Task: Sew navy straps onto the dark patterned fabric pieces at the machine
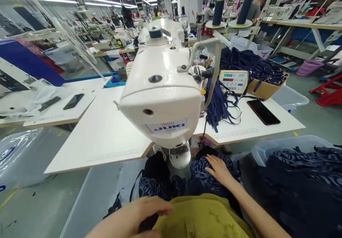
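A white JUKI sewing machine stands directly in front of me, its rounded end facing my body. My right hand lies open with fingers spread on dark blue patterned fabric over my lap. Low in the view, my left hand is slightly blurred near my olive shirt. Its thumb and fingers are apart, and I see nothing gripped. More patterned cloth lies below the machine's left side, just beyond that hand.
Navy straps hang in a bundle beside the control panel. A phone lies on the right tabletop. Behind it stands a cardboard box of navy pieces. A clear bin with dark fabric is at my right.
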{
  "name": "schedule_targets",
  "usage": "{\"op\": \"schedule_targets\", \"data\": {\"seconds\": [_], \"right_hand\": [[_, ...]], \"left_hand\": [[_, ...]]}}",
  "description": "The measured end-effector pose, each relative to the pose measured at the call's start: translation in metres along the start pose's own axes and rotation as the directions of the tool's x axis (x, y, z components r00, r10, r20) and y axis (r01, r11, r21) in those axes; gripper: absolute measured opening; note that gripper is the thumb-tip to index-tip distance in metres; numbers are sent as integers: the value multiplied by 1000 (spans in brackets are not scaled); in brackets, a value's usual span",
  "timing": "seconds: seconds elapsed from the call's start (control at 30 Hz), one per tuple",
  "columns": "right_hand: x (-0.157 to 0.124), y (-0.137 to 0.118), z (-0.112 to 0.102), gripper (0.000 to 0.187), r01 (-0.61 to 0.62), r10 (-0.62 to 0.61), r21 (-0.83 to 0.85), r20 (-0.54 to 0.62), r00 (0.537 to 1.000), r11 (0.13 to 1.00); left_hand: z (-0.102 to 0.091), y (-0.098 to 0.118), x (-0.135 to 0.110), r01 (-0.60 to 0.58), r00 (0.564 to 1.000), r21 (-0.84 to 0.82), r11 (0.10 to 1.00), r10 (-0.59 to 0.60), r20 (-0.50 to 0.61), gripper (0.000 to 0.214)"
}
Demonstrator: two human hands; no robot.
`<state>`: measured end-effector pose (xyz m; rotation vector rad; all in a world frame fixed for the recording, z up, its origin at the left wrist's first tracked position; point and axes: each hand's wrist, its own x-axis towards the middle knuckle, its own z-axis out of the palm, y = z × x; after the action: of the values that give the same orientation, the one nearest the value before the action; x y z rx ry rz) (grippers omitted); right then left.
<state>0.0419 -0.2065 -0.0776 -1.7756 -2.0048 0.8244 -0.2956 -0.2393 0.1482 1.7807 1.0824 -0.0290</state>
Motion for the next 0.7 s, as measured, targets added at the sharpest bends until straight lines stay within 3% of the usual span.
{"op": "schedule_targets", "data": {"seconds": [0.03, 0.1, 0.17, 0.3, 0.4, 0.47, 0.53, 0.6, 0.7], "right_hand": [[4, 5, 15, 29, 16, -17, -19, -8, 1000, 1000], [10, 10, 30, 10, 56, -56, -33, -7, 998, 998], [13, 13, 27, 17, 103, -103, -9, 1, 995, 995], [9, 12, -8, 28, 148, -143, 96, -59, 988, 984], [-10, -7, -41, 32, 152, -135, 139, -122, 983, 979], [-27, -28, -61, 30, 194, -177, 152, -115, 977, 969], [-43, -51, -76, 27, 303, -299, 143, -50, 953, 942], [-55, -68, -86, 23, 386, -388, 105, -7, 922, 916], [-63, -74, -91, 19, 431, -432, 21, 42, 901, 902]], "left_hand": [[5, 2, 12, 12, 994, -59, 998, -6, 107, 37], [21, -1, 37, -28, 987, -222, 975, 63, 149, 38], [44, -13, 63, -31, 971, -410, 911, 124, 202, 37], [93, -48, 106, 14, 971, -605, 796, 133, 198, 54], [123, -57, 130, 18, 957, -719, 694, 197, 214, 68], [136, -52, 144, 1, 953, -830, 558, 252, 170, 86], [141, -42, 155, -56, 968, -916, 397, 246, 47, 96], [137, -35, 163, -140, 983, -952, 272, 150, -102, 87], [118, -39, 168, -243, 962, -952, 186, -81, -261, 57]]}}
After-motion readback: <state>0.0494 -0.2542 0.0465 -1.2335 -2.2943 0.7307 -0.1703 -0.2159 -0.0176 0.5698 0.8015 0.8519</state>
